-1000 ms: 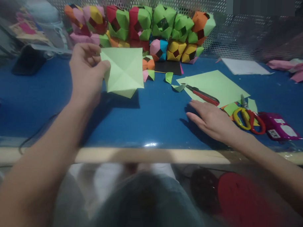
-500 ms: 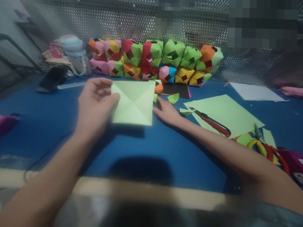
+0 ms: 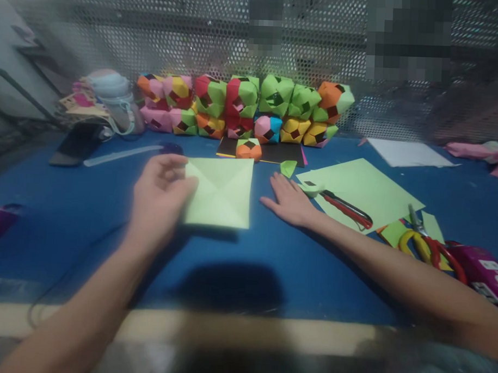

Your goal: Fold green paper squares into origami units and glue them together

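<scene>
We look from one camera worn on the head, set above and behind the grip of the left hand [image 3: 161, 197] on the green paper square [image 3: 222, 191]. It faces forward and down over the blue table [image 3: 89, 202], near enough that the table's pale edge [image 3: 154, 327] shows on our side of the grip. The right hand [image 3: 291, 204] falls right of the grip; beyond it, our view reaches the folded paper blocks [image 3: 241, 102] and perforated screen [image 3: 189, 37].

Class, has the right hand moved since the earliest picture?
Yes: the right hand has moved left, from in front of the large green sheet to near its left corner.
</scene>
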A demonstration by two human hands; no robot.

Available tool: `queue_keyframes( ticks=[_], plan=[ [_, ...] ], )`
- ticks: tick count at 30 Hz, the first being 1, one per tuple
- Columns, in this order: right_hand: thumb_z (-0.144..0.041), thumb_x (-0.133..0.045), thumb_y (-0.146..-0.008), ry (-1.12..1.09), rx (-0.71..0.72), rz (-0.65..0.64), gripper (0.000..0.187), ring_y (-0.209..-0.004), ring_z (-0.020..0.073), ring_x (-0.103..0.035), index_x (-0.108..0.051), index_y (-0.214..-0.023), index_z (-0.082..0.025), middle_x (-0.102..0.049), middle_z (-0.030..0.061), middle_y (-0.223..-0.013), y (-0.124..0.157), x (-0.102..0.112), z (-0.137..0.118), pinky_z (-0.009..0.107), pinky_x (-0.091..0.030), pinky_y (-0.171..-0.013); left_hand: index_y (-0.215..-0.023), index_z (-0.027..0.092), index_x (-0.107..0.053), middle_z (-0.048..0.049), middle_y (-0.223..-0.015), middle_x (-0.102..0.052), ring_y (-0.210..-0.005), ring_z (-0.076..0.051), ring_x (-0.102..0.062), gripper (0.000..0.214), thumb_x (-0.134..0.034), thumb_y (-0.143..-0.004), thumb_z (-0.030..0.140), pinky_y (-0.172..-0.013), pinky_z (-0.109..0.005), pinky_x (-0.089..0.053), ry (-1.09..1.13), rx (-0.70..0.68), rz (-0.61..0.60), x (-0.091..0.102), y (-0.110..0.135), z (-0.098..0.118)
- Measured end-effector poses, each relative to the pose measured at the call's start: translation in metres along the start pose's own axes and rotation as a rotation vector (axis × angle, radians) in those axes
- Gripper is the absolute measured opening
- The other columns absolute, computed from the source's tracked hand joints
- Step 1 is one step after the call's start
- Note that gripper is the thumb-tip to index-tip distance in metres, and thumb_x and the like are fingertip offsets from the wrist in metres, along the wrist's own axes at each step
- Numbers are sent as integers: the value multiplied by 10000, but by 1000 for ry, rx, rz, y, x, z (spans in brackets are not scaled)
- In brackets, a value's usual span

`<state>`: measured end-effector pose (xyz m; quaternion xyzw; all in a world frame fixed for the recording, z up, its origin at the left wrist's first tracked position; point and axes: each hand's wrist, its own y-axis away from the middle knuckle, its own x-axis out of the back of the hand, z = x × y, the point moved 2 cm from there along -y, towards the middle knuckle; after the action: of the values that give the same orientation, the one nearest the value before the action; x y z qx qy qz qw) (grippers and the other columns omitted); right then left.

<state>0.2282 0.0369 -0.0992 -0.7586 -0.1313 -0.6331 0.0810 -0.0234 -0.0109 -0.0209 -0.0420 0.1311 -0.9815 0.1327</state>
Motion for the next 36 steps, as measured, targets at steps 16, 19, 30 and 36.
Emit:
queue_keyframes(
  ticks=[16, 19, 30, 36],
  plan=[
    [-680, -315, -838, -24, 266, -47, 912, -1408, 299, -121, -253, -1430, 10, -161, 205, -1509, -35, 2, -9, 451, -148, -1149, -830, 200, -620, -41, -764, -621, -684, -146, -580, 103, -571, -773, 270, -566, -231, -448, -137, 250, -620, -34, 66, 7],
    [-690, -309, -839, -39, 463, -97, 889, -1415, 262, -113, -255, -1442, -39, -158, 157, -1521, -20, 0, -11, 424, -143, -1157, -823, 213, -638, -43, -749, -634, -719, -165, -592, 97, -573, -764, 254, -604, -253, -464, -149, 218, -589, -33, 64, 8],
    [-626, -351, -851, -81, 283, -35, 837, -1404, 305, -140, -280, -1427, -24, -186, 202, -1501, -27, 2, -26, 488, -165, -1140, -785, 216, -652, -48, -743, -645, -741, -179, -602, 91, -574, -768, 260, -650, -282, -485, -164, 211, -590, -36, 64, 4],
    [-411, -457, -844, -93, 694, -155, 711, -1419, 221, -84, -280, -1435, -58, -167, 135, -1521, 46, -8, -43, 405, -132, -1168, -847, 208, -636, -43, -731, -649, -666, -161, -589, 132, -618, -723, 251, -594, -263, -481, -117, 259, -595, -37, 75, 9]
  ],
)
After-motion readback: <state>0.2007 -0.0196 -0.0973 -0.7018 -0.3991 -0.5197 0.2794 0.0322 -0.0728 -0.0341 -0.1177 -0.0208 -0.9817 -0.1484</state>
